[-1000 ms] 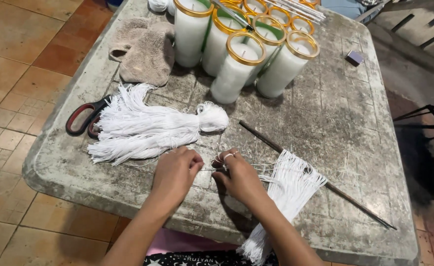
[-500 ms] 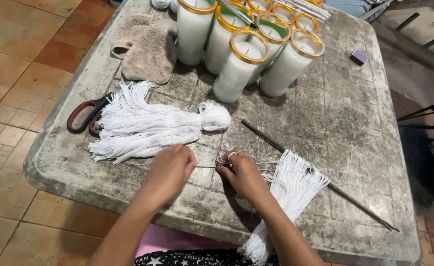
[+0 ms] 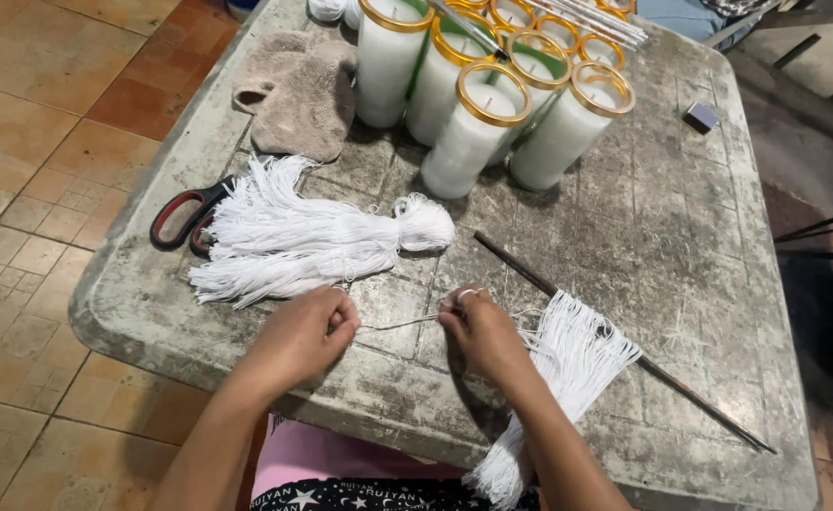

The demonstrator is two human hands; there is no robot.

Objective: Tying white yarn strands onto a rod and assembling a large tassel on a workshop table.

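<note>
Both hands low at the near edge of the bench (image 3: pixel 681 218), a single white string (image 3: pixel 399 323) stretched between them; left hand (image 3: pixel 303 333) fingers pinched narrow on one end, right hand (image 3: pixel 484 331) fingers closed on the other end, index curled up over it; string's long axis runs left-right, roughly level, just off the surface.

Key relation — the string lies directly between the two hands, each holding an end, so neither is nearer; the loose fan of cut strings (image 3: pixel 568 364) sits just right of the right hand, draped over the near edge and under the wrist, partly across a thin dark rod (image 3: pixel 615 345) that runs diagonally from bench centre towards the near right corner.

Behind the left hand: a big white string bundle (image 3: pixel 312 237), tied at one end, lying crosswise; red-handled scissors (image 3: pixel 184 213) partly under its left side; grey cloth (image 3: pixel 298 90) further back.

Far side — cluster of tall white candles in gold-rimmed glasses (image 3: pixel 478 123); small dark block (image 3: pixel 701 116) off to the right, well apart.
</note>
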